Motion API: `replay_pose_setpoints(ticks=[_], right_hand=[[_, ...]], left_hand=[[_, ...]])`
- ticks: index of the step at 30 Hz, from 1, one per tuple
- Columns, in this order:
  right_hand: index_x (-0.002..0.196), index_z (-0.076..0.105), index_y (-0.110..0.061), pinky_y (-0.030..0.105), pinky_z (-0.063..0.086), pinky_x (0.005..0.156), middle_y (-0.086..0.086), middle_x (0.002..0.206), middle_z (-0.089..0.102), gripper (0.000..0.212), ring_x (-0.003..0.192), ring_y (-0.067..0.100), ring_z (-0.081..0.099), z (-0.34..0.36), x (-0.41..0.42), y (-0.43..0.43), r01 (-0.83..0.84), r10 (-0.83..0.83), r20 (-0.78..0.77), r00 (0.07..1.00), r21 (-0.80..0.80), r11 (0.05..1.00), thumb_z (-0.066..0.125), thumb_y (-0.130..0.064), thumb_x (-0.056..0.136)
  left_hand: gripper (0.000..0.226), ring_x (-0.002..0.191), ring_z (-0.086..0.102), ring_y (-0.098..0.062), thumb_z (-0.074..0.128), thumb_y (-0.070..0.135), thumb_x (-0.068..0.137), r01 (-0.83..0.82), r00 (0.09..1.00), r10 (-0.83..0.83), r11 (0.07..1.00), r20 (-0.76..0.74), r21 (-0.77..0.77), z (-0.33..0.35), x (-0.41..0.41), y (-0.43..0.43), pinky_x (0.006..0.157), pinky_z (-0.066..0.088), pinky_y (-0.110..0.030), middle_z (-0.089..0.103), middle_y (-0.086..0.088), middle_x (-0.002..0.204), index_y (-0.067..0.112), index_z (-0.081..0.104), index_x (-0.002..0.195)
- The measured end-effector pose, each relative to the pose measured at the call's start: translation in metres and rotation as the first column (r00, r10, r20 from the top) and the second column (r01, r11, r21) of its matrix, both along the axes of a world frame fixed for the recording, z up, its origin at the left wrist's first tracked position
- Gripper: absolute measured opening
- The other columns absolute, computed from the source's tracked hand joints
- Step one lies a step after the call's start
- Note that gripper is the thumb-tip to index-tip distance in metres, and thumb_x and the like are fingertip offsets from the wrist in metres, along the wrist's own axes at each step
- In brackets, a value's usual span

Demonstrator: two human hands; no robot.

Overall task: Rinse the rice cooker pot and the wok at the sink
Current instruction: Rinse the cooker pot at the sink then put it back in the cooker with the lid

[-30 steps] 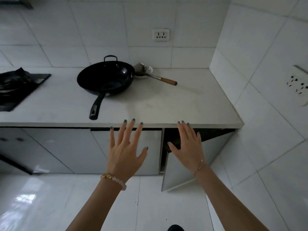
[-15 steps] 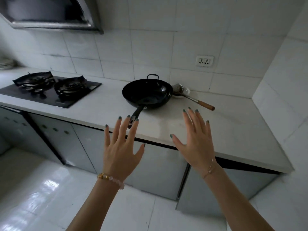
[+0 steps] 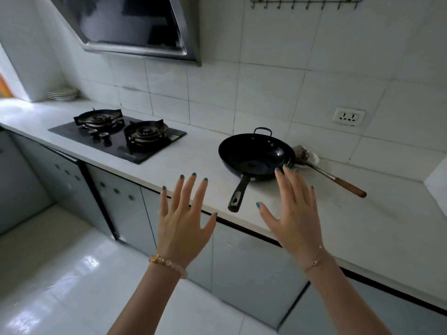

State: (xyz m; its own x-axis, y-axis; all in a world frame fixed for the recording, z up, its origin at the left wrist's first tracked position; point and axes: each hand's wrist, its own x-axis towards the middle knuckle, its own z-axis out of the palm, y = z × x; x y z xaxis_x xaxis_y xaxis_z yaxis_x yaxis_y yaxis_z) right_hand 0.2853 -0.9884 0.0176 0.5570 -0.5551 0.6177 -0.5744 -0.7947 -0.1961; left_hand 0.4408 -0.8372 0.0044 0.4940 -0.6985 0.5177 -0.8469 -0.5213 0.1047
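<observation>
A black wok (image 3: 254,157) with a long handle sits empty on the white counter (image 3: 198,155), its handle pointing toward the counter's front edge. My left hand (image 3: 185,222) is raised with its fingers spread, in front of the counter edge and left of the wok handle. My right hand (image 3: 294,211) is also raised and spread, its fingertips overlapping the wok's right rim in the view; it holds nothing. No rice cooker pot or sink is in view.
A metal spatula with a wooden handle (image 3: 331,176) lies right of the wok. A two-burner gas stove (image 3: 118,135) sits to the left under a range hood (image 3: 135,27). Stacked plates (image 3: 61,94) stand far left. A wall socket (image 3: 348,116) is behind the wok.
The view has swung left and up: the stove, hood and plates came into sight and the wok shifted right. Both hands stay raised and spread, holding nothing.
</observation>
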Motion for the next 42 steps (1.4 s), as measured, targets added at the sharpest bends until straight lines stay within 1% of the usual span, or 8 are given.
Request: replay_pose_setpoints(ticks=[7,12,15,21,25,33,37,42], right_hand=[[0.142,0.037,-0.01,0.055,0.031,0.108,0.006,0.15,0.035,0.071,0.141,0.027,0.028,0.011,0.086,0.004,-0.026,0.026,0.037,0.999,0.014,1.0,0.04,-0.051,0.084],[0.141,0.039,-0.01,0.056,0.031,0.108,0.006,0.148,0.039,0.071,0.14,0.025,0.028,0.02,0.157,0.023,-0.089,0.088,0.092,0.992,0.0,0.996,0.042,-0.051,0.084],[0.141,0.038,-0.011,0.055,0.03,0.108,0.006,0.148,0.038,0.07,0.14,0.025,0.027,0.019,0.209,0.043,-0.172,0.17,0.108,0.979,0.002,0.985,0.043,-0.05,0.084],[0.143,0.034,-0.013,0.054,0.03,0.109,0.006,0.149,0.037,0.07,0.14,0.024,0.026,0.012,0.307,0.087,-0.366,0.362,0.096,0.927,0.023,0.93,0.043,-0.05,0.085],[0.144,0.03,-0.015,0.053,0.028,0.109,0.006,0.149,0.036,0.07,0.14,0.022,0.024,0.009,0.373,0.115,-0.503,0.496,0.114,0.861,0.035,0.864,0.044,-0.048,0.083],[0.142,0.035,-0.013,0.054,0.025,0.109,0.008,0.148,0.038,0.069,0.139,0.022,0.026,-0.001,0.523,0.18,-0.753,0.746,0.109,0.657,0.046,0.656,0.044,-0.048,0.083],[0.14,0.038,-0.014,0.058,0.032,0.106,0.007,0.145,0.042,0.067,0.137,0.022,0.03,0.009,0.608,0.196,-0.824,0.816,0.128,0.563,0.006,0.567,0.045,-0.048,0.083],[0.137,0.038,-0.015,0.056,0.035,0.104,0.008,0.142,0.046,0.066,0.133,0.023,0.035,0.028,0.712,0.219,-0.879,0.87,0.181,0.458,-0.053,0.474,0.046,-0.048,0.081]], left_hand=[[0.065,0.137,0.034,-0.03,0.037,0.051,0.082,-0.009,0.999,0.009,1.0,0.038,-0.015,0.018,0.087,0.005,0.111,0.022,-0.054,0.042,-0.008,0.145,0.018,0.035,0.139],[0.066,0.137,0.035,-0.029,0.038,0.052,0.082,-0.072,0.995,0.074,0.997,0.065,-0.037,0.031,0.151,0.03,0.112,0.023,-0.054,0.042,-0.009,0.144,0.018,0.034,0.139],[0.067,0.136,0.035,-0.03,0.037,0.052,0.081,-0.127,0.989,0.13,0.991,0.075,-0.04,0.034,0.189,0.055,0.11,0.027,-0.056,0.043,-0.01,0.144,0.018,0.035,0.138],[0.068,0.135,0.036,-0.03,0.036,0.054,0.08,-0.322,0.944,0.323,0.947,0.074,-0.023,0.03,0.251,0.121,0.11,0.022,-0.054,0.044,-0.009,0.143,0.019,0.036,0.139],[0.065,0.134,0.039,-0.031,0.038,0.051,0.08,-0.45,0.891,0.451,0.892,0.048,-0.034,0.023,0.283,0.166,0.109,0.027,-0.056,0.047,-0.01,0.141,0.018,0.038,0.136],[0.065,0.135,0.035,-0.027,0.04,0.051,0.079,-0.691,0.722,0.691,0.723,0.03,-0.026,0.012,0.366,0.237,0.11,0.023,-0.053,0.044,-0.007,0.142,0.02,0.037,0.137],[0.065,0.137,0.032,-0.025,0.039,0.051,0.079,-0.771,0.634,0.773,0.635,0.032,-0.044,0.023,0.428,0.25,0.111,0.023,-0.054,0.041,-0.005,0.144,0.022,0.036,0.137],[0.064,0.134,0.036,-0.026,0.041,0.05,0.079,-0.84,0.53,0.847,0.531,0.044,-0.109,0.038,0.503,0.269,0.108,0.029,-0.057,0.042,-0.003,0.142,0.022,0.038,0.136]])
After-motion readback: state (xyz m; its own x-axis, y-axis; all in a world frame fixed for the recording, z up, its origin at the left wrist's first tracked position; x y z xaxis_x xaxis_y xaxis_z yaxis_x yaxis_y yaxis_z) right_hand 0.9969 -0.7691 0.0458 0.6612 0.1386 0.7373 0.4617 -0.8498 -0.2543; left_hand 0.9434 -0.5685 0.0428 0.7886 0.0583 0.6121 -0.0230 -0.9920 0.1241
